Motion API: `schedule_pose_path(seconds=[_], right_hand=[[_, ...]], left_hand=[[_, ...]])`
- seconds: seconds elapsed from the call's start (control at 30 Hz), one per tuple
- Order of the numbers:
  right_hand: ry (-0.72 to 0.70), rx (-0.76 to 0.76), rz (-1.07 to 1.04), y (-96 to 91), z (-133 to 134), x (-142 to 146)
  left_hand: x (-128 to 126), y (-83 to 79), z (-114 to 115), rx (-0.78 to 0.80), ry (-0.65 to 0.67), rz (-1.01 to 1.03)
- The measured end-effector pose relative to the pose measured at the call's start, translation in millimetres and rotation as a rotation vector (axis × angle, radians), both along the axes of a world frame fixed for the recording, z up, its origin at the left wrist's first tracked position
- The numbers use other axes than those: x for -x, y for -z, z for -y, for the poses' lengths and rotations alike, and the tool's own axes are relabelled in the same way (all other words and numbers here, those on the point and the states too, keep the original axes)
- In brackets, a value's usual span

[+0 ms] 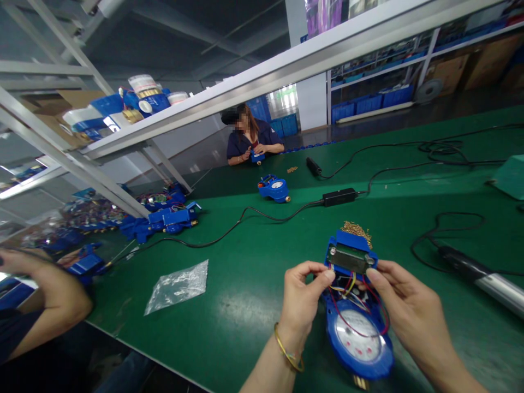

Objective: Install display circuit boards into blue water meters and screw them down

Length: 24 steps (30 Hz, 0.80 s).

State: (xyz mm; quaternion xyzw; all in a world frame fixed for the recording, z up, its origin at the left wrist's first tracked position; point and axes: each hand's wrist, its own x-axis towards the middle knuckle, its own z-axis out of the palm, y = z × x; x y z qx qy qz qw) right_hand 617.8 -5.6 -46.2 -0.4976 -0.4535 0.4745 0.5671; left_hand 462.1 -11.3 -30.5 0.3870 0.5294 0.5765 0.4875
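We are working at the blue meter (pixel 360 338), between four and five o'clock in our view, its dial facing up and its brass fitting (pixel 361 382) pointing toward six. Our left hand (pixel 305 295) is pinching the left side of the raised blue lid (pixel 352 240) between thumb and finger, and our right hand (pixel 409 305) is gripping the right side, with the display board (pixel 347 261) showing between them. Thin wires (pixel 350 284) are looping from lid to body, a red one crossing the dial. Tugging the lid too far could strain their connections, we judge, and folding it carelessly could trap a loop. Small brass pieces (pixel 355 228) are lying just beyond the lid at twelve o'clock, so a forward nudge could scatter them. The underside is showing poorly, so perhaps the meter is resting on the green bench (pixel 249 273), perhaps not. From the meter, we are finding room toward ten o'clock, before the plastic bag (pixel 179 286); the power screwdriver (pixel 483 273) is crowding two o'clock, and the bench's near edge is running past at eight.
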Motion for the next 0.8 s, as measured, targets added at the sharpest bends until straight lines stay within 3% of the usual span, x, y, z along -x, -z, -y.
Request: schedule_pose_path(seconds=[0.2, 0.53, 0.7, 0.8], right_hand=[[-0.019, 0.028, -0.051, 3.3, -1, -1], [-0.051, 0.117, -0.157, 13.8, -4, -4], [-0.101, 0.086, -0.077, 9.7, -10, -12], [-0.120, 0.086, -0.036, 7.5, -14, -18]], left_hand=[[2, 0.8, 0, -0.054, 0.010, -0.119], [5, 0.1, 0, -0.178, -0.034, -0.513], [7, 2.3, -7, -0.244, -0.060, -0.539], [10, -0.1, -12, -0.266, -0.007, -0.493]])
